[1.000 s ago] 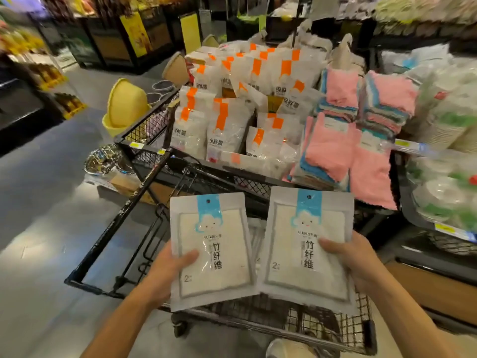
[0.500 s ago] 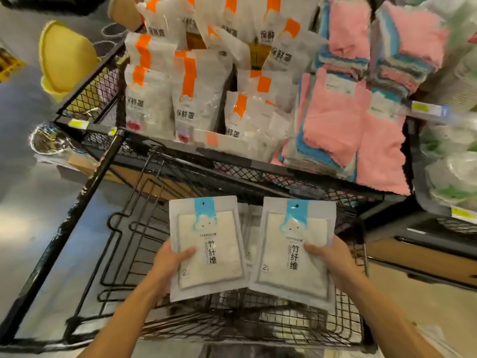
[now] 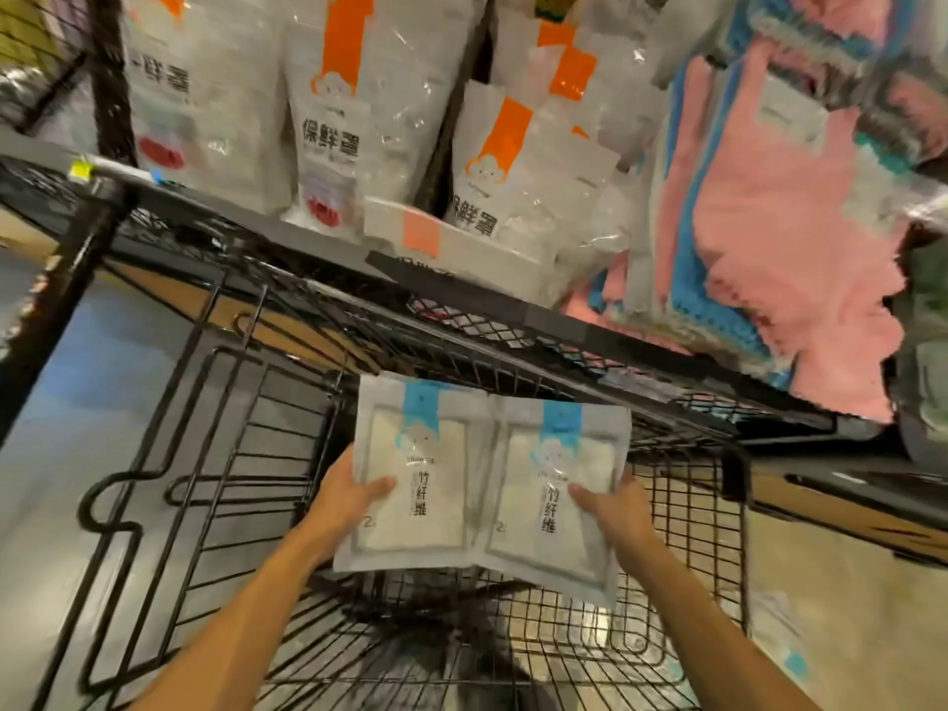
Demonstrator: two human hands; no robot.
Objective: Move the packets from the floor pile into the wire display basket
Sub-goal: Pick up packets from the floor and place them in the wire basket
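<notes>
My left hand (image 3: pixel 344 497) grips the left edge of a white packet with a blue tab (image 3: pixel 418 474), thumb on its front. In my right hand (image 3: pixel 613 510) is a second, matching packet (image 3: pixel 556 497), held by its right side. The two packets sit side by side, edges touching, low inside the black wire display basket (image 3: pixel 682 510). Under them the basket's wire floor shows, along with part of another packet. One more packet (image 3: pixel 779 644) lies on the floor to the right, outside the basket.
An upper black mesh shelf (image 3: pixel 461 300) juts out just above the basket. It holds white bags with orange stripes (image 3: pixel 349 115) and pink and blue cloths (image 3: pixel 779 213). Grey floor (image 3: pixel 61 454) shows at left, and a wooden base at right.
Both hands have gone down and forward with the packets, from above the basket rim to deep inside it. The view has tilted down and closer to the shelf.
</notes>
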